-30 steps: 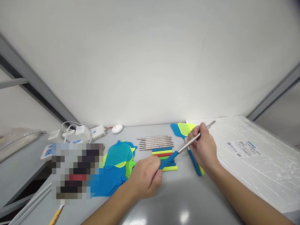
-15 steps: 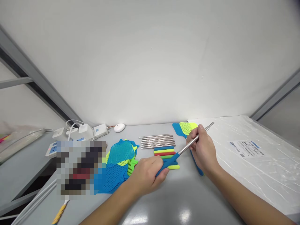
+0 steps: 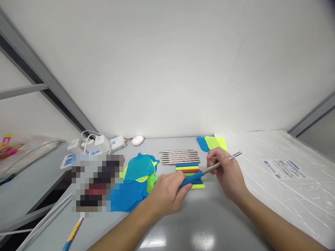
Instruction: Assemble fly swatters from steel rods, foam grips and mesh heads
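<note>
My left hand (image 3: 169,193) is closed around a blue handle sleeve (image 3: 193,178). A shiny metal rod (image 3: 237,155) runs out of that sleeve to the right, its tip slightly raised. The fingers of my right hand (image 3: 230,174) are closed around the rod, short of its far tip. Under the held sleeve, several loose sleeves in blue, yellow, green and red (image 3: 187,171) lie in a row. Just behind them lies a row of metal rods (image 3: 180,157). Perforated fly swatter heads (image 3: 140,169) in blue and green are heaped left of my left hand.
Blue and yellow fly swatters (image 3: 213,143) lie behind my right hand, partly hidden by it. A flat package in clear wrap (image 3: 300,195) covers the right side. Power strip and chargers (image 3: 102,143), a white oval device (image 3: 138,140) and cables (image 3: 47,221) are at the left.
The rod has tipped down to a flatter angle, and my right hand has lowered with it. My left hand keeps its hold on the sleeve. The view has shifted slightly.
</note>
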A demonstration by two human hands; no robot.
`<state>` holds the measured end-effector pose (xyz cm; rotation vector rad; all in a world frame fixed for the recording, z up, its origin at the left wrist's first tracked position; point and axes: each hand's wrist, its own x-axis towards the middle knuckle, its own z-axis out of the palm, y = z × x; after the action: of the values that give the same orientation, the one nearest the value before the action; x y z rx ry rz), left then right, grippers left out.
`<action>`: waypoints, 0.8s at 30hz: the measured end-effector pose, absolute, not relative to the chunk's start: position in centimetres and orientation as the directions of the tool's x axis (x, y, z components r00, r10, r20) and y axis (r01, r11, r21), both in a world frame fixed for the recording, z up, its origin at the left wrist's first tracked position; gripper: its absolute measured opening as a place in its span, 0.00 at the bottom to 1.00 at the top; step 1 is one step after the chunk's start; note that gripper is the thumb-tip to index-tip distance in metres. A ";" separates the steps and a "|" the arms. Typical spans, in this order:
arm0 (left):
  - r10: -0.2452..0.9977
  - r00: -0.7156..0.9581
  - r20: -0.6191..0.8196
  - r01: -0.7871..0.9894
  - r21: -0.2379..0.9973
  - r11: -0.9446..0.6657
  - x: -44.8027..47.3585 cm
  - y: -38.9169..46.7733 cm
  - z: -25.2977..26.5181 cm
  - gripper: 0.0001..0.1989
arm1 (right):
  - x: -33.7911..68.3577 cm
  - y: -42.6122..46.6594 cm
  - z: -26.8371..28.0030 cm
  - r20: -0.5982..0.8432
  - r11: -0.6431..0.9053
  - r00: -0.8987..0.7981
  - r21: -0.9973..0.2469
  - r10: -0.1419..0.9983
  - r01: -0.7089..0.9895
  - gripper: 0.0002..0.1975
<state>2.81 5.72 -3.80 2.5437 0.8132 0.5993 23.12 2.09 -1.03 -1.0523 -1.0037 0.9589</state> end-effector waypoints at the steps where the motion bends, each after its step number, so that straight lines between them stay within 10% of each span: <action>1: 0.620 0.736 0.271 0.428 0.523 -0.737 2.8 5.6 -3.7 0.12 | 23.4 2.2 -0.9 0.165 0.213 0.289 -0.966 0.943 -0.144 0.18; 6: 0.754 0.610 0.242 0.252 0.843 -0.475 3.2 4.8 -3.5 0.09 | 23.1 2.2 -1.2 0.101 0.135 0.317 -0.987 0.943 -0.088 0.24; 9: 0.867 0.454 0.207 -0.144 0.977 -0.158 4.0 4.8 -3.3 0.14 | 22.3 1.9 -1.9 0.062 0.082 0.298 -0.995 0.953 -0.056 0.27; 14: 0.940 0.333 0.078 -0.610 0.778 0.151 4.1 6.2 -1.9 0.24 | 21.4 1.6 -2.9 0.082 0.102 0.234 -0.992 0.969 -0.077 0.27; 24: 0.963 0.262 0.054 -0.653 0.745 0.136 4.1 6.1 -1.7 0.28 | 19.8 0.8 -3.6 0.070 0.094 0.094 -0.956 0.993 -0.277 0.26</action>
<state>4.13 6.13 -1.74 0.7514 0.5051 1.2448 19.82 0.85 -3.57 -0.9787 -0.9783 1.2096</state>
